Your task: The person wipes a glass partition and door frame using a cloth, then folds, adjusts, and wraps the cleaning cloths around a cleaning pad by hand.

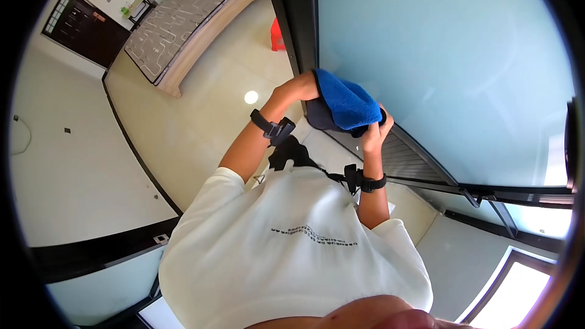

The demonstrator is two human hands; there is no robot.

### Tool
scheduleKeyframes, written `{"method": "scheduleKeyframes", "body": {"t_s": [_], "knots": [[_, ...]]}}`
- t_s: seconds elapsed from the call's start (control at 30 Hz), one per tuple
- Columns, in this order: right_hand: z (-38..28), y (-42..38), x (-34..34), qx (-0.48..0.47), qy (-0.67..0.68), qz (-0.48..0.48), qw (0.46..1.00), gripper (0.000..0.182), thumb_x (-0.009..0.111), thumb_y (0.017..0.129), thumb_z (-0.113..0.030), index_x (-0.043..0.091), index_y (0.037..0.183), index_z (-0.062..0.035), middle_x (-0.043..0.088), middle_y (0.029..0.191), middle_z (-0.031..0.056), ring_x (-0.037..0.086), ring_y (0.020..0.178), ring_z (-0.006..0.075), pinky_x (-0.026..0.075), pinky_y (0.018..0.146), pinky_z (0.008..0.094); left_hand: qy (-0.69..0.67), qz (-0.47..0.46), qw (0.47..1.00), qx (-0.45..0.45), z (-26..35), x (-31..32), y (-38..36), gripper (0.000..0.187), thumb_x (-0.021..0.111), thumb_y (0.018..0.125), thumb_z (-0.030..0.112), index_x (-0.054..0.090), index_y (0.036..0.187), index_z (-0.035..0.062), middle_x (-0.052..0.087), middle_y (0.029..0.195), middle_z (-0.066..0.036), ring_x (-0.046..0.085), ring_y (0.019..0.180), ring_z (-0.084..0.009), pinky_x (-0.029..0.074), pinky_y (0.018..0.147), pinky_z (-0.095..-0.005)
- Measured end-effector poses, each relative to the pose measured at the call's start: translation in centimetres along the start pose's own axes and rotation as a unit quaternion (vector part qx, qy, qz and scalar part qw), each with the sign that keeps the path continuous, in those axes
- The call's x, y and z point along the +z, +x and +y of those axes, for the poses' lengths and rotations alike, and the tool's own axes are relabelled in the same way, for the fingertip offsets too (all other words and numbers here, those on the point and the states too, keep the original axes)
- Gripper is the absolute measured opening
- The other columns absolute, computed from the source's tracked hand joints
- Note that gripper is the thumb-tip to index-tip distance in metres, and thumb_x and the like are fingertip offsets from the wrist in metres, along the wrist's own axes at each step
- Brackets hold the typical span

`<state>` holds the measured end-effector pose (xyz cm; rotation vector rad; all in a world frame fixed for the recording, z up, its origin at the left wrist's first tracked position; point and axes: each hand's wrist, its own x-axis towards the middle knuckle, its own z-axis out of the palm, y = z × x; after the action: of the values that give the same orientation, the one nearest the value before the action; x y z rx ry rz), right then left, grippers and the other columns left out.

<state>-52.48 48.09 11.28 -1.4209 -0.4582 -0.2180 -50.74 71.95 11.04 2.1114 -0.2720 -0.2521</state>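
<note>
A cloth [347, 100], blue and fluffy on one side and dark grey on the other, is bunched between my hands beside a frosted glass panel. My left hand [309, 85] reaches in at the cloth's left end; the cloth covers its fingers, so their grip is hidden. At the other end, my right hand [376, 134] is closed on the cloth's edge, thumb and fingers curled round it. Black straps with small devices circle both wrists.
The pale blue glass panel [439, 73] with its black frame [298, 18] stands to the front right. Beyond it are a red plastic stool [277, 35], a bed with a patterned mattress [192, 15] and a dark door [87, 27]. A louvred lower panel [407, 157] lies near my right hand.
</note>
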Motion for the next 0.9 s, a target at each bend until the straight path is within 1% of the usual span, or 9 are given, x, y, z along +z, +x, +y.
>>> {"method": "scheduleKeyframes", "body": {"t_s": [0.07, 0.13, 0.17, 0.4, 0.53, 0.6, 0.7, 0.77, 0.9], "knots": [[0.3, 0.1, -0.1, 0.045, 0.010, -0.033, 0.998, 0.042, 0.054, 0.094, -0.035, 0.056, 0.077, 0.0040, 0.051, 0.062, 0.0013, 0.045, 0.065, 0.0091, 0.041, 0.059, 0.0287, 0.016, -0.151, 0.982, -0.111, 0.1, -1.1, -0.4, 0.027, 0.060, 0.083, 0.026, 0.069, 0.089, 0.0010, 0.066, 0.078, -0.010, 0.060, 0.073, -0.0237, 0.049, 0.073, -0.0353], [1.5, -0.6, 0.0, 0.075, -0.013, -0.022, 0.997, 0.056, 0.041, 0.101, -0.047, 0.061, 0.101, 0.0054, 0.065, 0.100, 0.0100, 0.060, 0.097, 0.0179, 0.047, 0.087, 0.0334, 0.041, -0.292, 0.931, -0.214, 0.2, -2.4, -0.8, 0.024, 0.059, 0.083, 0.023, 0.068, 0.085, 0.0009, 0.063, 0.076, -0.010, 0.058, 0.073, -0.0226, 0.047, 0.073, -0.0331], [4.2, -1.6, -0.3, 0.097, 0.014, -0.029, 0.995, 0.060, 0.035, 0.103, -0.050, 0.056, 0.127, 0.0020, 0.059, 0.125, 0.0123, 0.054, 0.118, 0.0202, 0.042, 0.101, 0.0365, -0.011, -0.234, 0.957, -0.171, -0.5, -2.8, -1.3, 0.022, 0.058, 0.083, 0.021, 0.067, 0.080, 0.0008, 0.063, 0.079, -0.010, 0.056, 0.075, -0.0207, 0.045, 0.074, -0.0308], [3.3, -3.3, 0.9, 0.388, 0.376, 0.096, 0.836, 0.056, 0.033, 0.105, -0.044, 0.045, 0.142, -0.0045, 0.049, 0.145, 0.0083, 0.046, 0.133, 0.0239, 0.033, 0.113, 0.0389, -0.348, 0.084, 0.934, -0.002, 0.8, -2.0, -2.0, 0.027, 0.054, 0.095, 0.018, 0.065, 0.112, 0.0013, 0.060, 0.117, -0.003, 0.055, 0.107, -0.0110, 0.042, 0.094, -0.0276], [3.6, -2.2, 2.1, 0.336, 0.272, 0.019, 0.902, 0.046, 0.045, 0.103, -0.035, 0.051, 0.136, -0.0040, 0.059, 0.128, 0.0033, 0.058, 0.113, 0.0225, 0.045, 0.098, 0.0354, -0.259, 0.338, 0.901, 0.083, -0.5, 0.3, 0.2, 0.029, 0.055, 0.097, 0.010, 0.056, 0.123, -0.0028, 0.057, 0.114, -0.009, 0.055, 0.109, -0.0169, 0.044, 0.095, -0.0319], [2.1, -0.4, 2.4, 0.015, -0.121, -0.129, 0.984, 0.041, 0.043, 0.104, -0.034, 0.061, 0.110, 0.0022, 0.062, 0.089, 0.0124, 0.056, 0.072, 0.0287, 0.046, 0.070, 0.0432, -0.156, 0.386, 0.905, 0.091, -1.0, 1.4, 0.9, 0.027, 0.057, 0.093, 0.002, 0.056, 0.119, -0.0060, 0.057, 0.113, -0.015, 0.058, 0.108, -0.0248, 0.045, 0.094, -0.0361], [1.2, 0.9, 1.2, 0.218, -0.190, -0.222, 0.931, 0.040, 0.047, 0.102, -0.032, 0.059, 0.116, 0.0037, 0.059, 0.105, 0.0271, 0.061, 0.091, 0.0365, 0.048, 0.082, 0.0411, -0.004, 0.452, 0.882, 0.128, -2.0, 4.4, 1.8, 0.032, 0.055, 0.082, -0.007, 0.054, 0.114, -0.0085, 0.050, 0.117, -0.025, 0.054, 0.104, -0.0437, 0.045, 0.092, -0.0417], [1.6, 0.2, 1.0, -0.024, -0.253, -0.133, 0.958, 0.039, 0.054, 0.098, -0.027, 0.058, 0.121, 0.0038, 0.056, 0.121, 0.0299, 0.057, 0.107, 0.0435, 0.045, 0.093, 0.0433, 0.035, 0.445, 0.883, 0.146, -2.2, 7.5, 2.1, 0.035, 0.054, 0.081, -0.007, 0.052, 0.116, -0.0088, 0.049, 0.118, -0.026, 0.054, 0.104, -0.0447, 0.045, 0.092, -0.0423], [0.9, -2.4, -2.2, -0.168, -0.385, -0.069, 0.905, 0.038, 0.062, 0.092, -0.021, 0.060, 0.121, 0.0020, 0.056, 0.128, 0.0250, 0.052, 0.115, 0.0443, 0.038, 0.100, 0.0505, 0.023, 0.345, 0.919, 0.190, 1.0, 12.9, 1.8, 0.042, 0.053, 0.079, -0.006, 0.047, 0.120, -0.0089, 0.045, 0.121, -0.029, 0.050, 0.109, -0.0478, 0.044, 0.094, -0.0450]]}}
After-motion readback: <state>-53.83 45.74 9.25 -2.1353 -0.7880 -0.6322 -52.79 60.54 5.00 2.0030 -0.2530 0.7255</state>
